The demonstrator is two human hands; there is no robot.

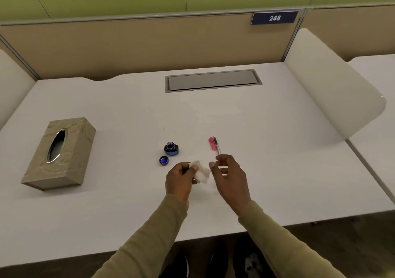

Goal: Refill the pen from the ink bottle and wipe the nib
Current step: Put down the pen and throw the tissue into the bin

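- The slim dark-and-clear pen (215, 144) lies right of centre on the white tabletop (277, 149); its long axis runs away from the person, leaning slightly left at the far end
- Its thin silvery near end points at the right hand (229, 177); whether that end is the nib is too small to tell
- A red plastic pen part (211, 143), probably the cap, lies parallel, just beside it
- The right hand's loosely curled fingers (222, 160) meet the pen's near end; I cannot tell whether they pinch it
- The left hand (179, 181) pinches a crumpled white tissue (202, 173), near the right hand
- The step looks like wiping the nib: hold the barrel steady, fold the tissue round the tip, draw outward lightly, and keep inky paper off the tabletop
- The small dark glass ink bottle (171, 148) stands open left of the pen, its round cap (164, 160) upturned just beside it
- A beige tissue box (58, 153) sits well apart, far left
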